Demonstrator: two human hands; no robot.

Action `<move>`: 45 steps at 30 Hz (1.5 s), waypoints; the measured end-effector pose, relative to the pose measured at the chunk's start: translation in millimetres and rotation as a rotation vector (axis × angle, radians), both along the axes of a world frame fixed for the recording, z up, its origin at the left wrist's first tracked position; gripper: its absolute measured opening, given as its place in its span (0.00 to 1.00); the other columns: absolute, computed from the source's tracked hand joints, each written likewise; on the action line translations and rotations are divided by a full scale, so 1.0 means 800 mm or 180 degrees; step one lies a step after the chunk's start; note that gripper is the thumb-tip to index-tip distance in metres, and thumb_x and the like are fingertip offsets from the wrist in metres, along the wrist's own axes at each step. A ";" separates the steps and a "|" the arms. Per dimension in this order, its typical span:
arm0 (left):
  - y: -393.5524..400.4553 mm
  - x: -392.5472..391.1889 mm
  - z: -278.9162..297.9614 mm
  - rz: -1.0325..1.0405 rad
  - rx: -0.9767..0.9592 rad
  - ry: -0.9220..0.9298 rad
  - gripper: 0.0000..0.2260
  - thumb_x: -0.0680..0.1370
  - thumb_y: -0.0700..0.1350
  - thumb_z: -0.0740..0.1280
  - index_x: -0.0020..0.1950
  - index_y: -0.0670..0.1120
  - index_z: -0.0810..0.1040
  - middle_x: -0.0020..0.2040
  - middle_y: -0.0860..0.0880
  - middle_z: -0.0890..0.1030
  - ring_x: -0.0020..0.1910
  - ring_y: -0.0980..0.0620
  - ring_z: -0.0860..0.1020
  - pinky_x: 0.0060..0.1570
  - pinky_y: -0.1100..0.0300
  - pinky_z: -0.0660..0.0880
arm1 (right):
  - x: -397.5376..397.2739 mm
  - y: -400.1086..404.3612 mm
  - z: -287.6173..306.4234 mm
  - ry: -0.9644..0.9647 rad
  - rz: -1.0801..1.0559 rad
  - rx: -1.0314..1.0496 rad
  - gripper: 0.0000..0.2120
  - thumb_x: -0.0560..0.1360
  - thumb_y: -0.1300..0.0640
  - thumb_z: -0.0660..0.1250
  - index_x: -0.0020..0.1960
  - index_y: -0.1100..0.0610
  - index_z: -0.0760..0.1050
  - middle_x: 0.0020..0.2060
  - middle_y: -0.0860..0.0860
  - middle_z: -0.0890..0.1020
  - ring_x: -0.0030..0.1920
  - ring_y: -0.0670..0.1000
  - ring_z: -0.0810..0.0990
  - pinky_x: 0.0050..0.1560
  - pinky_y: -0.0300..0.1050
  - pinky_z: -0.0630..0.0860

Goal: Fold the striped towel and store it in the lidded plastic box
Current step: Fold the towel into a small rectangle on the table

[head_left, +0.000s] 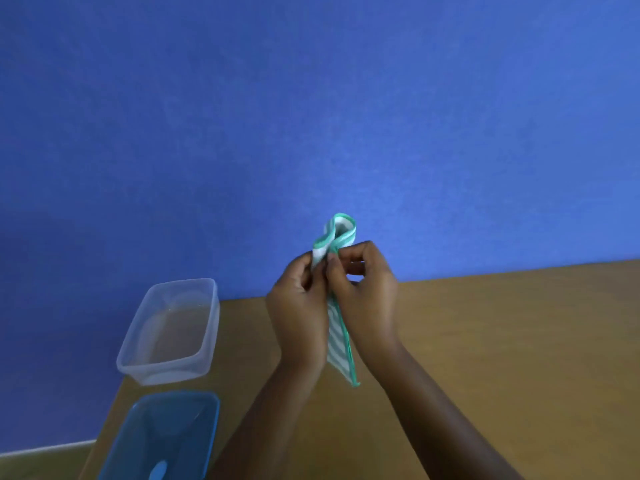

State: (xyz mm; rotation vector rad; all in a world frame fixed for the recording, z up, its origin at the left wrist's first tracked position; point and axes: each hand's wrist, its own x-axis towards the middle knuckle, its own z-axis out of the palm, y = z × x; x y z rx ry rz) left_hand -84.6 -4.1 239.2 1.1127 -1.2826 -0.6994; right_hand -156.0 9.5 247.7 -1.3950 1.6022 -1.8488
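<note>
**Two hands pinch the striped towel above the table**

Two big surfaces fill your view: a blue wall (311, 116) takes up the whole far side, and a brown wooden table (485, 341) runs along its foot, spreading out towards the near right. At the near left corner, off the table's edge, you can see a strip of pale floor (41, 455) with a white line along the base of the wall.

On the left part of the table you have the clear plastic box (169, 332), standing open with its mouth up and nothing visible inside it. Its blue lid (162, 438) lies just near of it, separate from the box, partly cut off by the bottom of the view.

Your forearms come in from the near edge and meet in the middle of the view, raised above the table. Your left hand (298, 306) has its fingers curled and grips the towel's left side. Your right hand (363, 289) is right beside it, fingers curled too, thumb and fingertips pinching the towel's edge.

The striped towel (337, 344) is held in the air between both hands, well to the right of the box. It is white with green stripes and a green hem. Its top loops over above your fingers, and the rest hangs down in a narrow strip between your wrists.
</note>
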 end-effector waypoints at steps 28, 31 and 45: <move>-0.013 0.020 0.017 -0.0657 -0.0187 -0.0492 0.07 0.78 0.41 0.62 0.48 0.45 0.79 0.37 0.45 0.82 0.38 0.45 0.79 0.40 0.51 0.75 | -0.040 0.004 0.028 0.1327 0.0322 -0.0197 0.10 0.74 0.52 0.65 0.53 0.52 0.79 0.51 0.45 0.75 0.56 0.42 0.72 0.57 0.32 0.69; -0.016 0.020 0.019 -0.0840 -0.0274 -0.0631 0.05 0.78 0.41 0.62 0.46 0.47 0.77 0.37 0.47 0.82 0.37 0.50 0.78 0.39 0.59 0.73 | -0.056 -0.003 0.033 0.1925 0.0438 0.0014 0.15 0.72 0.51 0.70 0.57 0.52 0.78 0.54 0.47 0.78 0.57 0.45 0.73 0.65 0.44 0.67; 0.008 0.035 -0.043 -0.1118 -0.0372 -0.0877 0.09 0.70 0.62 0.62 0.47 0.64 0.66 0.39 0.57 0.80 0.36 0.58 0.79 0.35 0.56 0.76 | -0.074 0.004 0.046 0.1713 0.0244 -0.0092 0.04 0.69 0.55 0.73 0.41 0.55 0.81 0.35 0.37 0.77 0.39 0.32 0.75 0.51 0.45 0.71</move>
